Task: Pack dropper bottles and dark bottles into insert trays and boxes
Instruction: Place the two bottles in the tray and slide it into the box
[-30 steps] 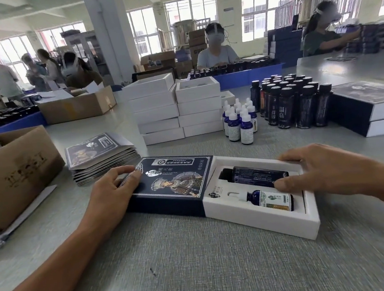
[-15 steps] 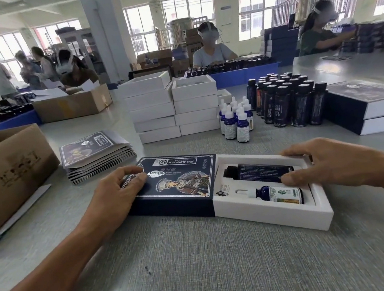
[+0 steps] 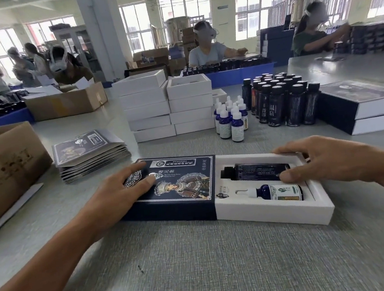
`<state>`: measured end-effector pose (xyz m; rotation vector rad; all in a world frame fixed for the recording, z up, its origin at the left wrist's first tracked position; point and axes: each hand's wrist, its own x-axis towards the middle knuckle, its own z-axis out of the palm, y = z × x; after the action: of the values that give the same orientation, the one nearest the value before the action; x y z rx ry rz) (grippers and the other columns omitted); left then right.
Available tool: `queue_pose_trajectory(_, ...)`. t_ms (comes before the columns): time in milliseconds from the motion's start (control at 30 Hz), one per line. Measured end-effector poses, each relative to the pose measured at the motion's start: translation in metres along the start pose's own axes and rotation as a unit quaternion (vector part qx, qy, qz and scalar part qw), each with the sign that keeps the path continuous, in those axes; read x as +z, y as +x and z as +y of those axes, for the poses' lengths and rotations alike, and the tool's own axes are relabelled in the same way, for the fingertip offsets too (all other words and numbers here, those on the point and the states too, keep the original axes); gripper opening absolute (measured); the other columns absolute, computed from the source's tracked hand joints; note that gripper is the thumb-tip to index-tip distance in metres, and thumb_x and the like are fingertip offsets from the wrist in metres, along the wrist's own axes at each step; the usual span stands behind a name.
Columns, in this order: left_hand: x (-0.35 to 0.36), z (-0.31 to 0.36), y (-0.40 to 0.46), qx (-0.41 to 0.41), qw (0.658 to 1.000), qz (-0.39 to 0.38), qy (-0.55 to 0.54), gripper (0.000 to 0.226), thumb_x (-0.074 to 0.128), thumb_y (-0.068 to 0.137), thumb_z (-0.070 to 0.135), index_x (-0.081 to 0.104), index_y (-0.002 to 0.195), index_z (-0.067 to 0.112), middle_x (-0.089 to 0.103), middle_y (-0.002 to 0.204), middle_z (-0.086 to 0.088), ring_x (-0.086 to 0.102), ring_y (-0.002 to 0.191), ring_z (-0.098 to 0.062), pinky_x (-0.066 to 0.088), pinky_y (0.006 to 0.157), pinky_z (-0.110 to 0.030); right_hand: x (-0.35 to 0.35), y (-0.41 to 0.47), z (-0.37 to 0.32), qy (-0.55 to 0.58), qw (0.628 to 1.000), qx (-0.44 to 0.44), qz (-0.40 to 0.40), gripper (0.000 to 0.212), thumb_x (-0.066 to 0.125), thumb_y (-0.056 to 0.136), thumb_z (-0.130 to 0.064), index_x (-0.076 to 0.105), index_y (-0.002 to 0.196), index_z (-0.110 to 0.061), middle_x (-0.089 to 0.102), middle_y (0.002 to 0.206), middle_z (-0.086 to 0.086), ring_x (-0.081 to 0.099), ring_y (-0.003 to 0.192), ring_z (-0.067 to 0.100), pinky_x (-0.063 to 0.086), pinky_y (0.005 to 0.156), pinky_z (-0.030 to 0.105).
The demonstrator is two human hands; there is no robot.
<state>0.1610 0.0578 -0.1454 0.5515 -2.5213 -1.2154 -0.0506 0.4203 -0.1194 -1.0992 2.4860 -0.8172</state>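
A white insert tray lies on the grey table, its left part inside a dark blue printed sleeve box. In the tray lie a dark bottle and, nearer me, a blue dropper bottle with a white cap. My left hand rests flat on the sleeve's left end. My right hand lies over the tray's right end, thumb on the dark bottle's end. Behind stand loose dropper bottles and upright dark bottles.
Two stacks of white trays stand behind the box. Flat printed sleeves are piled to the left, beside a cardboard carton. Finished boxes are stacked at the right. Other people work at tables behind.
The sleeve and tray have stayed together under both hands; the tray looks pushed slightly further into the sleeve. My view has shifted a little.
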Motion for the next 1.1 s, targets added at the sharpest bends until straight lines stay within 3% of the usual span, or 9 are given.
queue_pose_trajectory(100, 0.0, 0.004, -0.001, -0.003, 1.0, -0.024, 0.001, 0.051, 0.064, 0.064, 0.075, 0.055, 0.114, 0.066, 0.054, 0.121, 0.019, 0.056, 0.101, -0.003, 0.046, 0.083, -0.026, 0.001, 0.0, -0.003, 0.005, 1.0, 0.005, -0.011, 0.075, 0.077, 0.072, -0.056, 0.049, 0.139, -0.037, 0.057, 0.111, -0.036, 0.051, 0.099, -0.025, 0.034, 0.08, 0.013)
queue_pose_trajectory(333, 0.006, 0.002, -0.004, -0.022, 1.0, 0.013, -0.018, 0.06, 0.067, 0.062, 0.074, 0.059, 0.119, 0.058, 0.057, 0.127, 0.006, 0.058, 0.106, -0.012, 0.047, 0.095, -0.036, 0.01, 0.002, -0.006, 0.002, 0.999, 0.011, 0.036, 0.076, 0.08, 0.073, -0.05, 0.05, 0.14, -0.032, 0.053, 0.104, -0.04, 0.048, 0.092, -0.032, 0.033, 0.076, 0.01)
queue_pose_trajectory(433, 0.007, 0.004, -0.006, -0.023, 0.999, 0.012, -0.019, 0.061, 0.066, 0.063, 0.073, 0.058, 0.121, 0.056, 0.058, 0.125, 0.006, 0.06, 0.102, -0.013, 0.049, 0.091, -0.036, 0.012, 0.0, -0.01, -0.016, 0.999, 0.003, 0.041, 0.08, 0.077, 0.074, -0.051, 0.046, 0.144, -0.027, 0.049, 0.116, -0.037, 0.045, 0.089, -0.035, 0.031, 0.075, 0.008)
queue_pose_trajectory(567, 0.007, 0.006, -0.007, -0.02, 0.999, 0.01, -0.026, 0.062, 0.066, 0.062, 0.072, 0.059, 0.121, 0.055, 0.058, 0.123, 0.008, 0.059, 0.101, -0.01, 0.047, 0.084, -0.03, 0.021, 0.001, -0.02, -0.051, 0.997, -0.008, 0.061, 0.079, 0.074, 0.078, -0.05, 0.044, 0.146, -0.026, 0.048, 0.145, -0.013, 0.043, 0.11, -0.015, 0.03, 0.095, 0.015)
queue_pose_trajectory(667, 0.008, 0.006, -0.007, -0.019, 0.999, 0.011, -0.025, 0.06, 0.066, 0.064, 0.072, 0.059, 0.121, 0.055, 0.056, 0.126, 0.008, 0.057, 0.103, -0.008, 0.045, 0.085, -0.03, 0.028, 0.0, -0.028, -0.054, 0.995, -0.015, 0.084, 0.075, 0.074, 0.079, -0.048, 0.045, 0.145, -0.026, 0.047, 0.147, -0.011, 0.038, 0.121, -0.003, 0.028, 0.104, 0.025)
queue_pose_trajectory(833, 0.008, 0.005, -0.008, -0.014, 1.0, 0.014, -0.007, 0.064, 0.063, 0.064, 0.075, 0.058, 0.123, 0.054, 0.058, 0.122, 0.008, 0.058, 0.102, -0.01, 0.047, 0.09, -0.034, 0.028, -0.005, -0.035, -0.053, 0.995, 0.009, 0.089, 0.071, 0.074, 0.079, -0.049, 0.047, 0.142, -0.031, 0.049, 0.145, -0.01, 0.042, 0.119, 0.003, 0.034, 0.107, 0.034)
queue_pose_trajectory(933, 0.009, 0.005, -0.009, -0.001, 1.0, 0.022, 0.014, 0.062, 0.06, 0.067, 0.075, 0.058, 0.125, 0.053, 0.058, 0.114, 0.015, 0.057, 0.094, -0.003, 0.042, 0.074, -0.024, 0.025, -0.007, -0.038, -0.084, 0.992, 0.022, 0.088, 0.082, 0.071, 0.074, -0.061, 0.044, 0.144, -0.029, 0.051, 0.144, -0.009, 0.047, 0.117, 0.004, 0.038, 0.104, 0.033)
queue_pose_trajectory(1000, 0.009, 0.005, -0.009, 0.002, 0.999, 0.028, 0.025, 0.06, 0.059, 0.07, 0.074, 0.057, 0.126, 0.052, 0.057, 0.114, 0.013, 0.056, 0.092, -0.002, 0.039, 0.07, -0.021, 0.018, -0.009, -0.038, -0.091, 0.99, 0.072, 0.082, 0.096, 0.065, 0.063, -0.075, 0.044, 0.144, -0.028, 0.061, 0.129, -0.006, 0.058, 0.106, 0.007, 0.048, 0.097, 0.037)
queue_pose_trajectory(1100, 0.01, 0.004, -0.009, 0.002, 0.999, 0.026, 0.029, 0.058, 0.06, 0.073, 0.072, 0.056, 0.127, 0.052, 0.057, 0.115, 0.011, 0.057, 0.09, -0.003, 0.04, 0.068, -0.02, 0.008, -0.013, -0.037, -0.038, 0.986, 0.151, 0.06, 0.086, 0.062, 0.058, -0.076, 0.056, 0.127, -0.026, 0.07, 0.092, 0.001, 0.066, 0.067, 0.009, 0.054, 0.06, 0.028)
